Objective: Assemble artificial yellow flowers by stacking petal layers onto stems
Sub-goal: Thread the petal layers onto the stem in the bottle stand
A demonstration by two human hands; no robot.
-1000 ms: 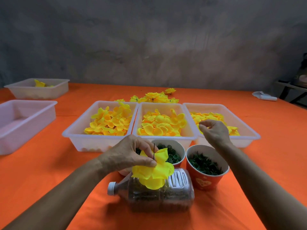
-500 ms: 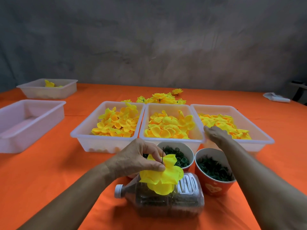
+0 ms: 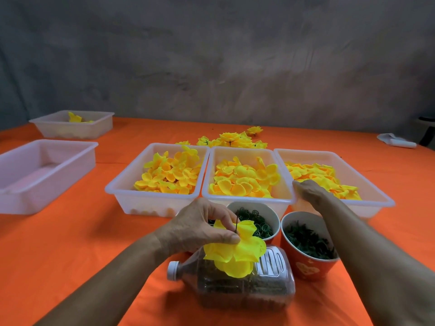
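A half-built yellow flower (image 3: 235,250) is pinched by the left hand (image 3: 200,228) on its thin dark stem (image 3: 236,220), above the bottle (image 3: 244,285) at six o'clock. The right hand (image 3: 310,191) is lowered into the tray (image 3: 374,196) at three o'clock; its fingers cannot be made out. The petal layers (image 3: 322,175) are judged light, soft and easily creased, best pinched singly at an edge.

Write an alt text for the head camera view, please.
The left hand pinches a half-built yellow flower on a thin stem above a lying plastic bottle, while the right hand reaches into the right petal tray. Three petal trays stand on an orange table.
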